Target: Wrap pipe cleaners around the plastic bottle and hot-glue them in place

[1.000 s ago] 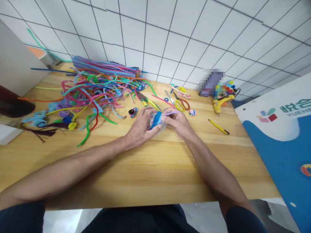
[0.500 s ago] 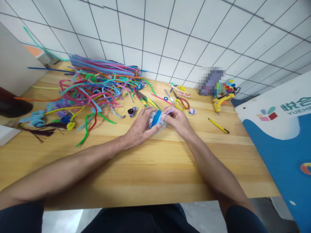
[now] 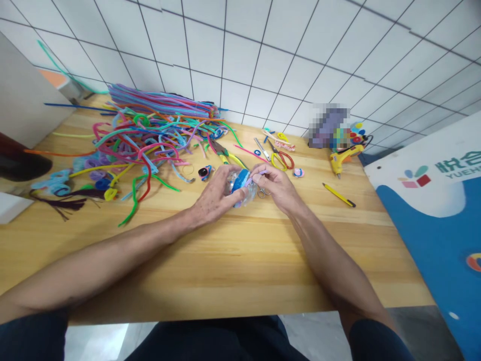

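Ideally, the blue coil (image 3: 240, 181) is kept steady by the left hand (image 3: 215, 195) while the purple strand (image 3: 262, 173), pinched in the right hand (image 3: 276, 186), is wound snugly.

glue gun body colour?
Yellow, with a dark nozzle; the glue gun shows best in the head view, far right of table.

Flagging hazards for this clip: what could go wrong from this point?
The purple pipe cleaner pinched by the right hand might slip loose from the blue bundle that the left hand steadies. The glue gun may be hot; its state is unclear. Scissors lie close behind the hands.
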The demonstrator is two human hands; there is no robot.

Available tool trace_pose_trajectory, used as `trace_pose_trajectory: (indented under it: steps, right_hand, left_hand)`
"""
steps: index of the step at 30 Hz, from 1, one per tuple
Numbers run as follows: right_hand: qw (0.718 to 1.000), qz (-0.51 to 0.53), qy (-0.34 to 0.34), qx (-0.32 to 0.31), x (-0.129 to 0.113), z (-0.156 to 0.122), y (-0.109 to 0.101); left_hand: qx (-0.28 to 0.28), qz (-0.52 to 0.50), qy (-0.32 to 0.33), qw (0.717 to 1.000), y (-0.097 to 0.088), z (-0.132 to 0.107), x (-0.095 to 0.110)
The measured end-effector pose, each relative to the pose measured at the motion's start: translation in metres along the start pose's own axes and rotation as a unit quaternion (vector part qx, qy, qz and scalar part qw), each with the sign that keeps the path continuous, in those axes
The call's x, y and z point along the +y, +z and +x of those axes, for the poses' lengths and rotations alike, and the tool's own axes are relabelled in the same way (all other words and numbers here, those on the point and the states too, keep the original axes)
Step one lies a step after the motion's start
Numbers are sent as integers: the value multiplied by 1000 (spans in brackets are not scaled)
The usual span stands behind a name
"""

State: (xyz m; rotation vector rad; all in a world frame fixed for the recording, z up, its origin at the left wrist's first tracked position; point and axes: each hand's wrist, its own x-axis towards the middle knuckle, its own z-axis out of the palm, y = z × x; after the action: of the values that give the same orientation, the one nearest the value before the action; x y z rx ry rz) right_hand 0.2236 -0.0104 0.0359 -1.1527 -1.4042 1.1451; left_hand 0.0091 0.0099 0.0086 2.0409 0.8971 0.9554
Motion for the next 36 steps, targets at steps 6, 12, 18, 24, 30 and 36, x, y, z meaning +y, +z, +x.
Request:
trace_pose_trajectory:
  steps: [6,12,18,24,30,36]
  right_hand:
    - [1000,1,-3,-24,-2,-3,1]
    - [999,9,12,-33,-3,-4,2]
    - [1000,-2,10,-20,0,-1,0]
    - [1000,7,14,14,1,-3,6]
    - [1000,17,3,25,5,-1,8]
    - [1000,0,-5,18,6,-2,8]
  left_hand:
    - [-13,-21,32,999,1,1,-2]
    - [-24,-25,52,998,0,1,-3]
    - [-20,-20,60,998,2,0,-7]
    - [-8,-12,82,996,2,0,-7]
    - [-33,17,106,994,1,5,-11]
    - [-66,11,26,997,-8,9,3]
